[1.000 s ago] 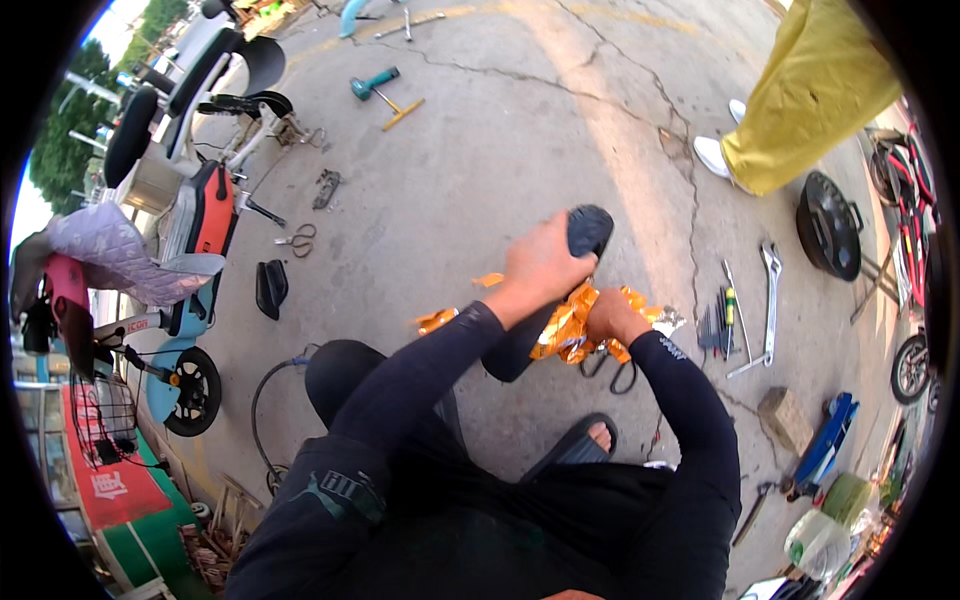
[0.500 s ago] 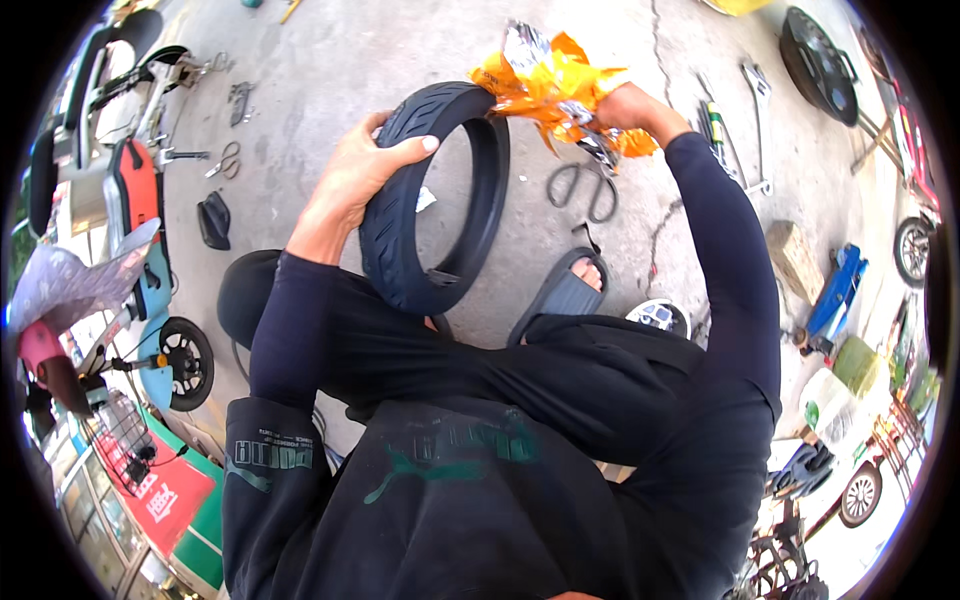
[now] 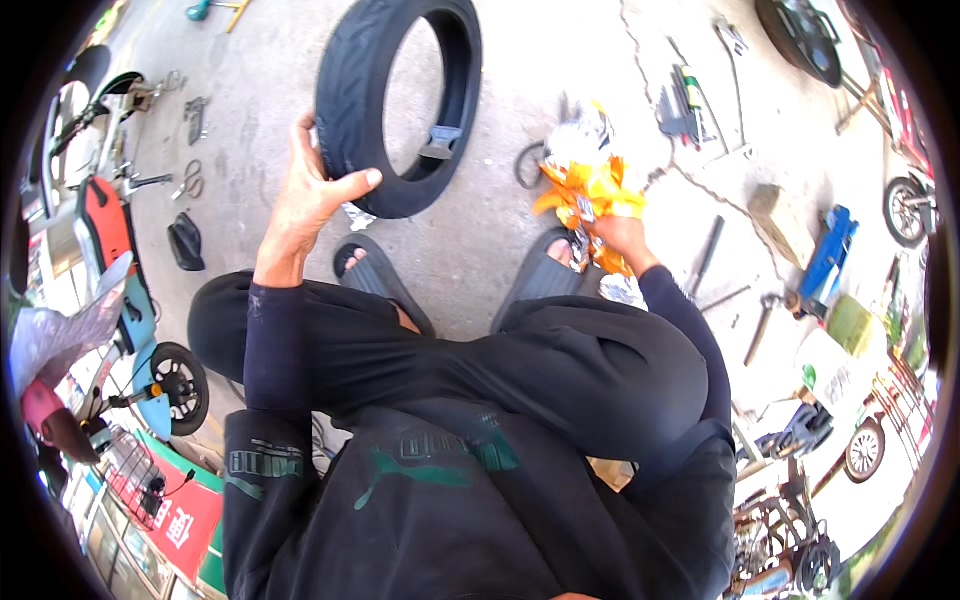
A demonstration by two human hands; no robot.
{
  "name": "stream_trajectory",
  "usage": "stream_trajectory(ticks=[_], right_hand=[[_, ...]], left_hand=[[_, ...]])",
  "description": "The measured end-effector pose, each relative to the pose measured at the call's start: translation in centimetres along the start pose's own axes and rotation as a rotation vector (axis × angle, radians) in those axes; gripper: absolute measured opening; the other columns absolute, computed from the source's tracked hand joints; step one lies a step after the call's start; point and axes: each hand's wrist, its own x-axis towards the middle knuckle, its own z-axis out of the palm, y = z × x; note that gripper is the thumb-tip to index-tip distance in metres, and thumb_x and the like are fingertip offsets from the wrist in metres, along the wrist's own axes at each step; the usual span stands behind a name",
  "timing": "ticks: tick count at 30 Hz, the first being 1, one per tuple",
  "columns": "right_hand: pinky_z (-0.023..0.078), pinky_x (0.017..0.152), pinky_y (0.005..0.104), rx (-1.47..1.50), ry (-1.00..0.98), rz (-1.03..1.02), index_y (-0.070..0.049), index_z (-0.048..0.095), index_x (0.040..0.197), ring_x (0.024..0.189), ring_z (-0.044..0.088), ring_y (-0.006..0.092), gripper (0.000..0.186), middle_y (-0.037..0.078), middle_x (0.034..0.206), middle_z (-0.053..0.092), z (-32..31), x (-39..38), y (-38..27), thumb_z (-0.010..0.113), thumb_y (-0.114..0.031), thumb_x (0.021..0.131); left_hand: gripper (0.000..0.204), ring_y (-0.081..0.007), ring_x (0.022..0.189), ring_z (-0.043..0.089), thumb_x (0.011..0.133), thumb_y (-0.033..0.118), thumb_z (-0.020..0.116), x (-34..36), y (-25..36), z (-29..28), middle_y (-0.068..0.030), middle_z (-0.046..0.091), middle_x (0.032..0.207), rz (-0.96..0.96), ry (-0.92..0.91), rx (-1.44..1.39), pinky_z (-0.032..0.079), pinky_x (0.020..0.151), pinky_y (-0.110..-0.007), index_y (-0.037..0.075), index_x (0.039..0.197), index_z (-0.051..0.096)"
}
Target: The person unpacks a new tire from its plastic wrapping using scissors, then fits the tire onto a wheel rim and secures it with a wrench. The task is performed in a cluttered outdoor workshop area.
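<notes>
A black rubber tyre point(image 3: 352, 90) stands upright on the concrete in front of me. My left hand point(image 3: 310, 195) grips its near rim, thumb across the tread. My right hand point(image 3: 622, 238) is closed on a crumpled orange and silver wrapper point(image 3: 588, 185) held off to the right of the tyre. Below the hands are my feet in dark sandals point(image 3: 372, 272) and my black trousers and top.
Hand tools point(image 3: 690, 95) lie scattered on the concrete at the upper right, with a blue jack point(image 3: 828, 252) and a wooden block point(image 3: 778, 212) nearby. Small electric scooters point(image 3: 110, 250) stand along the left. Pliers point(image 3: 190, 180) and a black pouch point(image 3: 186, 242) lie near them. Another wheel point(image 3: 800, 35) rests at top right.
The tyre, lifted close to my chest half a second ago, now stands farther out on the ground. The wrapper has come off it and moved right in my right hand.
</notes>
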Motion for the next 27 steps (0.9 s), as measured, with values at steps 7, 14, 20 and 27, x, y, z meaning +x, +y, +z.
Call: stream_trajectory(ticks=[7,14,20,27], right_hand=[[0.053,0.084,0.0369,-0.163,-0.263,0.457,-0.012,0.074,0.108,0.100,0.069,0.0284,0.048,0.011,0.107,0.073,-0.9,0.3,-5.3,0.065,-0.053,0.083],[0.050,0.092,0.0366,0.049,-0.276,0.459,-0.010,0.073,0.111,0.107,0.066,0.0305,0.057,0.015,0.112,0.071,3.7,2.2,1.3,0.071,-0.056,0.077],[0.054,0.077,0.0380,0.143,0.033,-0.062,-0.008,0.072,0.105,0.089,0.069,0.0298,0.035,0.015,0.092,0.072,-4.7,3.3,-7.8,0.073,-0.033,0.081],[0.048,0.097,0.0382,0.064,-0.182,-0.598,-0.015,0.066,0.120,0.113,0.063,0.0294,0.052,0.011,0.118,0.069,-0.7,13.2,-26.1,0.072,-0.044,0.078]], left_hand=[[0.097,-0.0316,0.127,0.052,0.077,0.028,0.083,3.0,2.6,1.1,-0.0293,0.047,0.139,0.255,0.230,0.353,0.045,0.105,-0.040,-0.008,0.147,0.026],[0.091,-0.0301,0.114,0.063,0.073,0.020,0.082,3.6,2.3,1.5,-0.0289,0.056,0.126,0.410,0.164,0.347,0.051,0.099,-0.036,-0.010,0.142,0.031],[0.089,-0.0311,0.119,0.060,0.074,0.024,0.083,1.6,2.6,1.4,-0.0277,0.057,0.130,0.363,0.243,0.637,0.047,0.102,-0.039,-0.009,0.143,0.037],[0.072,-0.0327,0.112,0.067,0.076,0.020,0.081,2.3,3.0,2.8,-0.0251,0.066,0.120,0.354,0.302,0.535,0.051,0.097,-0.038,-0.005,0.136,0.051]])
